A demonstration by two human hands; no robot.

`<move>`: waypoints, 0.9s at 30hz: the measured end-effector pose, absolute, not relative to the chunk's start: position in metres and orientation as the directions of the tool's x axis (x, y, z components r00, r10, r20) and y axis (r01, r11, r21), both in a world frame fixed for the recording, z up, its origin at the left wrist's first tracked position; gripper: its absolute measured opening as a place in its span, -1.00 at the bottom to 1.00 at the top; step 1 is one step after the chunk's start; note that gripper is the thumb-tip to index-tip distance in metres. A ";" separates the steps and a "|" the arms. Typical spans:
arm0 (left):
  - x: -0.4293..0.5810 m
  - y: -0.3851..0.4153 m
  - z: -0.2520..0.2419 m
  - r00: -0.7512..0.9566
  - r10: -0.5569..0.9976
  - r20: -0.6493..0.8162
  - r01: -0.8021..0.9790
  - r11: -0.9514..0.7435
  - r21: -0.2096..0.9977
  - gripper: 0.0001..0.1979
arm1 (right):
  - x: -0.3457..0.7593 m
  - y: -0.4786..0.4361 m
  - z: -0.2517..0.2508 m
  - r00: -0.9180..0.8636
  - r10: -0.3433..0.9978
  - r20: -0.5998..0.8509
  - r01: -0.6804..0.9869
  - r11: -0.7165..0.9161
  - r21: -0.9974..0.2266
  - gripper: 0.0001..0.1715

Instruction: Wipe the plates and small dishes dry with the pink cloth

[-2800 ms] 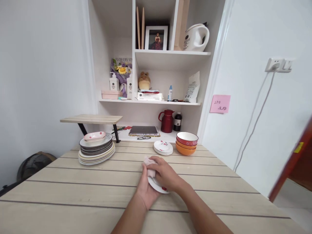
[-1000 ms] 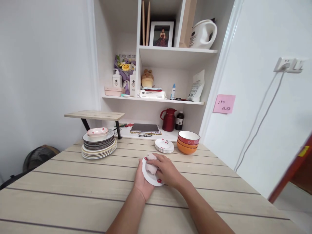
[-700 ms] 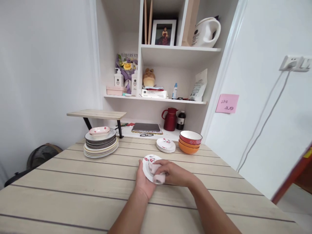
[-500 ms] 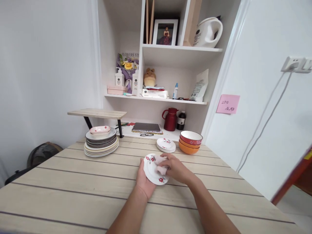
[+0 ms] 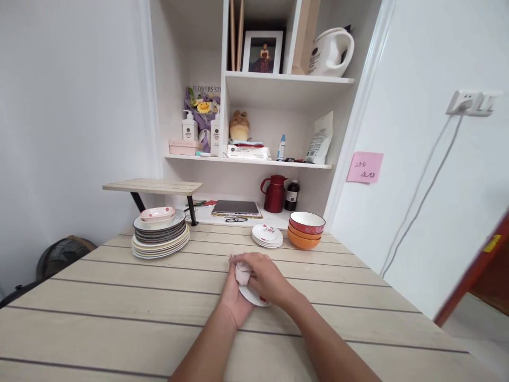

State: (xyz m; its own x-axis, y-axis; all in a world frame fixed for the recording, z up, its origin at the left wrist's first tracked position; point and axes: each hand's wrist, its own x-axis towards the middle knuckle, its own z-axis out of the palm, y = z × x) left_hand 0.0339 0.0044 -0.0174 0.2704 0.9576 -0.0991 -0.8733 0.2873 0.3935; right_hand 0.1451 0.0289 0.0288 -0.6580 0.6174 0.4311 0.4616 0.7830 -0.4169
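Observation:
Low over the table, my left hand (image 5: 234,301) holds a small white plate (image 5: 250,296) with red flowers from below and the left side. My right hand (image 5: 267,276) is closed on a pale cloth (image 5: 242,272), pressed against the plate's far left part. Most of the plate's face is hidden under the cloth and the right hand. Beyond the hands stands a short stack of matching small flowered plates (image 5: 267,235). To its right are stacked bowls (image 5: 305,233), a red one on top of orange ones.
On the left, a tall stack of plates (image 5: 160,241) carries a pink-dotted dish (image 5: 158,214), beside a small wooden riser (image 5: 153,185). At the back are a closed laptop (image 5: 235,207), glasses (image 5: 236,219), a red jug (image 5: 274,194) and a dark bottle (image 5: 292,195).
My right hand has moved the cloth from the plate's right side across to its far left edge, covering more of the plate. The view has shifted slightly right.

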 end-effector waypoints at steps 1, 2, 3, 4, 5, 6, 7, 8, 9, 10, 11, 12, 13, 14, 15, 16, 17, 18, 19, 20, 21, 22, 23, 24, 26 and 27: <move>0.033 0.005 -0.019 0.246 0.964 -0.099 -0.885 0.265 0.383 -0.45 | 0.150 0.029 0.032 -0.670 0.637 0.380 0.456 0.758 -0.466 -0.33; 0.033 0.006 -0.021 0.223 0.970 -0.100 -0.895 0.244 0.374 -0.44 | 0.156 0.029 0.035 -0.699 0.643 0.313 0.447 0.735 -0.510 -0.39; 0.032 0.007 -0.022 0.206 0.973 -0.103 -0.901 0.230 0.367 -0.42 | 0.163 0.030 0.038 -0.737 0.629 0.247 0.436 0.721 -0.538 -0.44; 0.032 0.007 -0.023 0.198 0.974 -0.109 -0.905 0.224 0.362 -0.39 | 0.171 0.032 0.040 -0.775 0.599 0.204 0.416 0.725 -0.549 -0.50; 0.032 0.008 -0.023 0.196 0.974 -0.115 -0.907 0.225 0.357 -0.35 | 0.178 0.034 0.041 -0.804 0.571 0.168 0.395 0.723 -0.566 -0.53; 0.033 0.008 -0.023 0.198 0.973 -0.119 -0.907 0.228 0.354 -0.33 | 0.184 0.036 0.042 -0.807 0.575 0.132 0.404 0.702 -0.587 -0.55; 0.033 0.008 -0.022 0.201 0.972 -0.118 -0.906 0.230 0.355 -0.31 | 0.189 0.039 0.043 -0.797 0.595 0.107 0.424 0.677 -0.601 -0.56; 0.034 0.008 -0.021 0.205 0.972 -0.113 -0.905 0.232 0.358 -0.31 | 0.192 0.041 0.042 -0.767 0.635 0.094 0.461 0.648 -0.606 -0.56; 0.034 0.008 -0.020 0.208 0.973 -0.102 -0.903 0.231 0.362 -0.32 | 0.193 0.043 0.041 -0.721 0.686 0.095 0.511 0.619 -0.597 -0.56; 0.035 0.007 -0.018 0.208 0.974 -0.087 -0.902 0.226 0.368 -0.33 | 0.193 0.045 0.039 -0.668 0.736 0.110 0.562 0.596 -0.574 -0.56; 0.036 0.007 -0.017 0.208 0.976 -0.072 -0.901 0.220 0.374 -0.36 | 0.191 0.046 0.037 -0.613 0.779 0.135 0.611 0.575 -0.544 -0.56; 0.036 0.006 -0.016 0.208 0.976 -0.064 -0.899 0.217 0.380 -0.38 | 0.189 0.047 0.035 -0.559 0.813 0.160 0.657 0.553 -0.512 -0.56; 0.036 0.005 -0.015 0.211 0.976 -0.060 -0.896 0.218 0.386 -0.40 | 0.185 0.048 0.033 -0.513 0.839 0.181 0.696 0.530 -0.484 -0.57; 0.036 0.005 -0.014 0.216 0.974 -0.062 -0.892 0.223 0.394 -0.41 | 0.181 0.048 0.030 -0.476 0.857 0.198 0.727 0.510 -0.460 -0.57; 0.036 0.005 -0.013 0.221 0.973 -0.068 -0.885 0.229 0.404 -0.43 | 0.177 0.049 0.028 -0.446 0.867 0.222 0.747 0.498 -0.441 -0.57; 0.037 0.004 -0.013 0.226 0.971 -0.074 -0.878 0.236 0.415 -0.43 | 0.173 0.049 0.025 -0.427 0.867 0.258 0.754 0.499 -0.427 -0.55; 0.037 0.004 -0.013 0.231 0.970 -0.080 -0.871 0.243 0.427 -0.43 | 0.169 0.049 0.023 -0.420 0.855 0.304 0.749 0.516 -0.417 -0.53; 0.037 0.004 -0.013 0.238 0.968 -0.085 -0.864 0.251 0.437 -0.42 | 0.165 0.048 0.021 -0.422 0.834 0.357 0.731 0.545 -0.409 -0.50; 0.037 0.004 -0.013 0.247 0.965 -0.087 -0.858 0.259 0.444 -0.41 | 0.162 0.048 0.020 -0.434 0.803 0.407 0.704 0.585 -0.404 -0.46; 0.038 0.004 -0.014 0.258 0.962 -0.088 -0.852 0.270 0.449 -0.40 | 0.160 0.047 0.019 -0.458 0.767 0.449 0.665 0.631 -0.399 -0.41; 0.038 0.003 -0.014 0.270 0.959 -0.091 -0.847 0.281 0.451 -0.40 | 0.158 0.046 0.019 -0.493 0.727 0.478 0.619 0.679 -0.395 -0.38; 0.038 0.003 -0.014 0.277 0.956 -0.098 -0.844 0.291 0.451 -0.40 | 0.156 0.045 0.019 -0.534 0.688 0.491 0.569 0.722 -0.393 -0.35; 0.039 0.003 -0.015 0.276 0.955 -0.110 -0.843 0.296 0.449 -0.40 | 0.155 0.043 0.019 -0.579 0.653 0.489 0.520 0.757 -0.395 -0.33; 0.039 0.002 -0.015 0.268 0.956 -0.121 -0.846 0.294 0.446 -0.40 | 0.155 0.042 0.020 -0.623 0.621 0.475 0.475 0.783 -0.401 -0.33; 0.038 0.002 -0.016 0.235 0.963 -0.134 -0.860 0.270 0.432 -0.42 | 0.155 0.041 0.021 -0.693 0.580 0.428 0.412 0.806 -0.424 -0.36; 0.038 0.002 -0.016 0.220 0.967 -0.129 -0.870 0.254 0.423 -0.42 | 0.156 0.041 0.021 -0.708 0.578 0.406 0.408 0.804 -0.433 -0.38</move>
